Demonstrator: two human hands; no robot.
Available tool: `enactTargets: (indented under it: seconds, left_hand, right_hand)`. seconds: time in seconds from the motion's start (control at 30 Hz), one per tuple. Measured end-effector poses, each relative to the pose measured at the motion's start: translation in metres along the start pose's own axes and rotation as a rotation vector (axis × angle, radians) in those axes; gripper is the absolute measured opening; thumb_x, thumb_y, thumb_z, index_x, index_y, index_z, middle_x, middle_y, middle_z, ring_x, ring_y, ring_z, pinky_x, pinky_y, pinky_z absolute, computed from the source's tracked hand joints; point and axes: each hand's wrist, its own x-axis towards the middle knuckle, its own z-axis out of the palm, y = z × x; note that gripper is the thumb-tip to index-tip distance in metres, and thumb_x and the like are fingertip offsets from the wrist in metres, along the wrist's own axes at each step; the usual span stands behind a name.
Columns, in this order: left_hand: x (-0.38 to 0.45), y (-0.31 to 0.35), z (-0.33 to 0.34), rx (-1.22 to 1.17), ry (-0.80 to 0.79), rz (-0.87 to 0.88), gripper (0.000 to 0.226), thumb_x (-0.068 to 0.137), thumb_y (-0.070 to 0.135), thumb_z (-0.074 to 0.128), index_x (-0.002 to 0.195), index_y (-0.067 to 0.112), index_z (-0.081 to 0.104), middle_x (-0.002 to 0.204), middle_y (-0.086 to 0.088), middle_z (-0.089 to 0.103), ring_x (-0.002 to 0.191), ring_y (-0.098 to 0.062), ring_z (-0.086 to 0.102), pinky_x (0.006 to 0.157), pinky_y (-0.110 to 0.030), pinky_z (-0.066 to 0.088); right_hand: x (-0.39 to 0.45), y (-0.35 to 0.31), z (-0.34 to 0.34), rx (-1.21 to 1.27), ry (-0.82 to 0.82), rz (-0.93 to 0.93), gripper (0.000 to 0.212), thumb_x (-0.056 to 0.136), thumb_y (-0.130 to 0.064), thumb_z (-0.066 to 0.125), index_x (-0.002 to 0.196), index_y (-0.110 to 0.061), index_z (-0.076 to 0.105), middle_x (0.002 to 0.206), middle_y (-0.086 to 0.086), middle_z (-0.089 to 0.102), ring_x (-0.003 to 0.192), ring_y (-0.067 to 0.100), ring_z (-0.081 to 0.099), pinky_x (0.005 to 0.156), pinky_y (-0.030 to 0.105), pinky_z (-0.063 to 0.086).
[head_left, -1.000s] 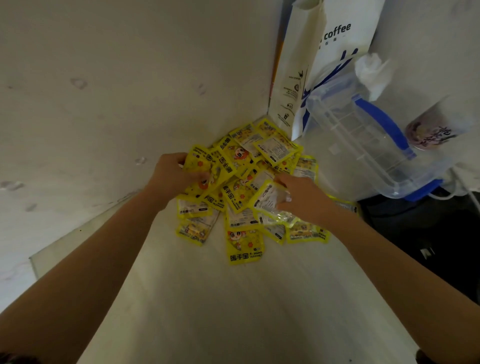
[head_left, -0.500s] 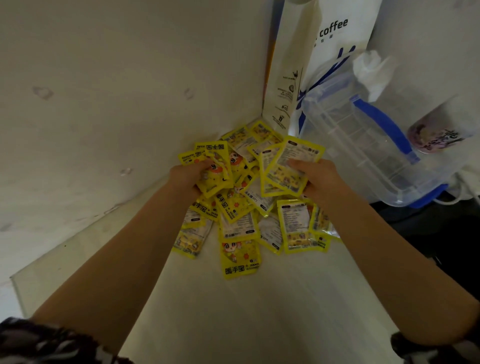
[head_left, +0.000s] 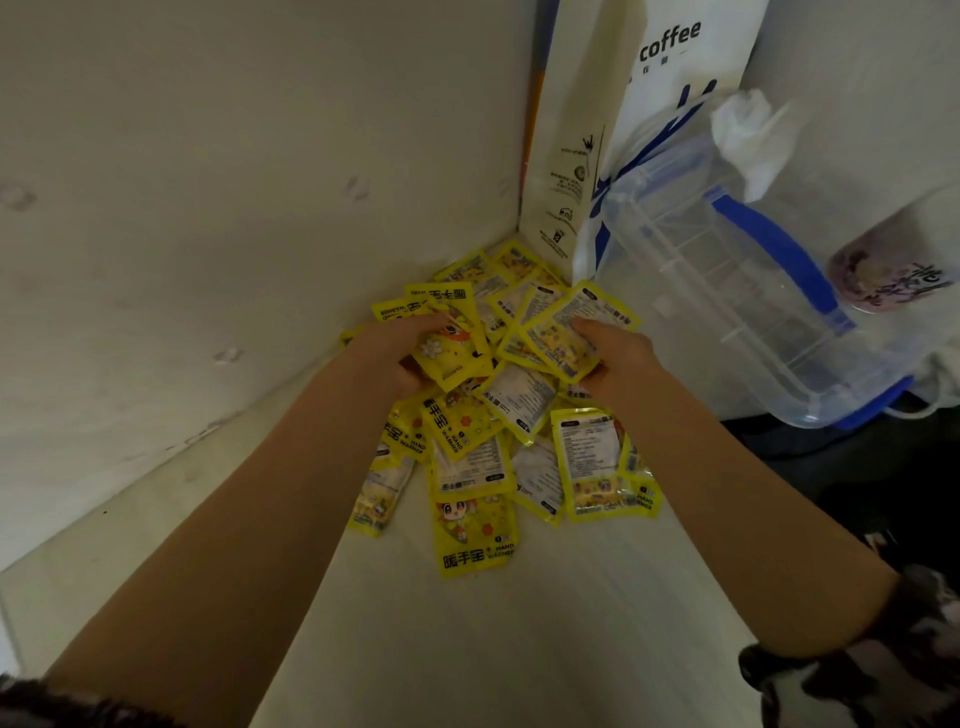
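Nearest the viewer, patterned sleeves (head_left: 883, 675) end above two bare forearms that run out over a pale table top (head_left: 519, 649). Between the forearms, short of both hands, lies a pile of yellow hand-warmer packets (head_left: 478, 457). They overlap loosely, some face up with a cartoon figure, others showing the printed back. The nearest packet (head_left: 475, 535) lies flat and face up, well short of either hand. A back-up packet (head_left: 592, 462) lies just beneath the right wrist. The left hand (head_left: 400, 353) sits at the pile's left edge, its fingers curled round a front-face packet (head_left: 449, 343) that is raised and tilted. More packets fan out behind this one, and whether the hand grips them too cannot be told. The right hand (head_left: 618, 358) sits at the pile's right edge, with the thumb on top and the fingers beneath, pinching a back-face packet (head_left: 566, 332) lifted off the heap. The two held packets stand just beside each other, and the pile runs on beneath both hands. Beyond the fingertips, more packets reach into the corner where the wall (head_left: 208, 208) meets the table. Past the right hand stands a white paper coffee bag (head_left: 639, 104). To that hand's right is a clear plastic box (head_left: 727, 312) with a blue handle (head_left: 779, 249), and a crumpled tissue (head_left: 753, 135) shows above it. Farther right is a drink cup (head_left: 883, 270).
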Motion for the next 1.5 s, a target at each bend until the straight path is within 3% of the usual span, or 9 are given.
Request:
enactTargets:
  seconds: [0.13, 0.27, 0.73, 0.87, 0.97, 1.07, 1.2, 1.3, 1.5]
  left_hand:
    - [0.007, -0.006, 0.004, -0.084, 0.0, 0.01, 0.039, 0.086, 0.008, 0.068, 0.123, 0.006, 0.059, 0.117, -0.017, 0.067, 0.103, -0.033, 0.066, 0.072, -0.049, 0.054]
    - [0.012, -0.012, 0.004, -0.122, 0.065, 0.024, 0.041, 0.082, 0.009, 0.072, 0.121, 0.007, 0.061, 0.114, -0.017, 0.068, 0.098, -0.034, 0.068, 0.065, -0.049, 0.054]
    - [0.016, -0.023, -0.016, -0.174, 0.095, 0.101, 0.041, 0.082, 0.008, 0.072, 0.121, 0.002, 0.06, 0.112, -0.02, 0.069, 0.093, -0.034, 0.07, 0.067, -0.05, 0.058]
    - [0.013, -0.025, -0.029, -0.17, 0.07, 0.132, 0.038, 0.083, 0.008, 0.071, 0.12, 0.002, 0.062, 0.112, -0.02, 0.069, 0.094, -0.035, 0.07, 0.068, -0.052, 0.059]
    - [0.008, -0.027, -0.033, -0.179, 0.087, 0.147, 0.039, 0.083, 0.008, 0.071, 0.12, 0.002, 0.062, 0.112, -0.02, 0.069, 0.096, -0.034, 0.07, 0.07, -0.051, 0.059]
    - [-0.001, -0.031, -0.038, -0.19, 0.098, 0.149, 0.038, 0.083, 0.009, 0.071, 0.12, 0.003, 0.062, 0.112, -0.019, 0.069, 0.095, -0.033, 0.07, 0.067, -0.048, 0.06]
    - [-0.016, -0.042, -0.045, -0.197, 0.113, 0.142, 0.036, 0.083, 0.013, 0.072, 0.117, 0.007, 0.063, 0.109, -0.016, 0.07, 0.092, -0.033, 0.07, 0.057, -0.046, 0.059]
    - [-0.03, -0.053, -0.053, -0.206, 0.137, 0.139, 0.04, 0.082, 0.018, 0.074, 0.12, 0.011, 0.062, 0.11, -0.014, 0.07, 0.086, -0.029, 0.07, 0.048, -0.04, 0.056]
    - [-0.074, -0.092, -0.075, -0.306, 0.059, 0.178, 0.041, 0.084, 0.011, 0.069, 0.124, 0.005, 0.06, 0.116, -0.019, 0.068, 0.1, -0.034, 0.068, 0.062, -0.047, 0.059]
  right_hand:
    - [0.003, 0.005, 0.005, 0.016, -0.045, 0.0, 0.043, 0.08, 0.002, 0.069, 0.122, 0.002, 0.059, 0.115, 0.025, 0.066, 0.098, 0.037, 0.068, 0.062, 0.047, 0.06]
    - [0.005, 0.005, 0.01, 0.049, 0.008, -0.044, 0.04, 0.08, 0.003, 0.07, 0.119, 0.002, 0.06, 0.108, 0.023, 0.068, 0.077, 0.03, 0.069, 0.05, 0.041, 0.059]
    - [0.016, -0.006, 0.019, -0.119, -0.101, 0.081, 0.04, 0.1, -0.015, 0.041, 0.138, -0.003, 0.044, 0.136, 0.013, 0.054, 0.122, 0.032, 0.055, 0.092, 0.043, 0.048]
    - [0.019, -0.006, 0.024, -0.074, -0.196, 0.099, 0.031, 0.101, -0.021, 0.037, 0.123, -0.005, 0.052, 0.102, 0.012, 0.071, 0.102, 0.031, 0.064, 0.085, 0.041, 0.052]
    - [0.014, -0.001, 0.029, -0.127, -0.155, 0.03, 0.039, 0.094, -0.015, 0.05, 0.132, -0.004, 0.048, 0.133, 0.013, 0.056, 0.124, 0.031, 0.053, 0.082, 0.038, 0.05]
    - [0.01, 0.001, 0.027, -0.097, -0.164, 0.039, 0.038, 0.097, -0.017, 0.045, 0.133, -0.005, 0.048, 0.136, 0.015, 0.054, 0.124, 0.032, 0.054, 0.081, 0.039, 0.052]
    - [-0.001, 0.004, 0.011, -0.004, -0.11, 0.069, 0.032, 0.101, -0.019, 0.036, 0.117, -0.005, 0.06, 0.089, 0.015, 0.074, 0.072, 0.027, 0.074, 0.05, 0.035, 0.058]
    - [-0.021, 0.009, -0.01, -0.013, -0.039, 0.018, 0.018, 0.098, -0.01, 0.045, 0.094, -0.001, 0.06, 0.059, 0.01, 0.071, 0.045, 0.019, 0.067, 0.043, 0.03, 0.055]
    - [-0.061, 0.034, -0.05, -0.055, -0.004, -0.045, 0.053, 0.085, -0.009, 0.067, 0.132, -0.001, 0.046, 0.108, 0.019, 0.065, 0.074, 0.024, 0.065, 0.063, 0.035, 0.054]
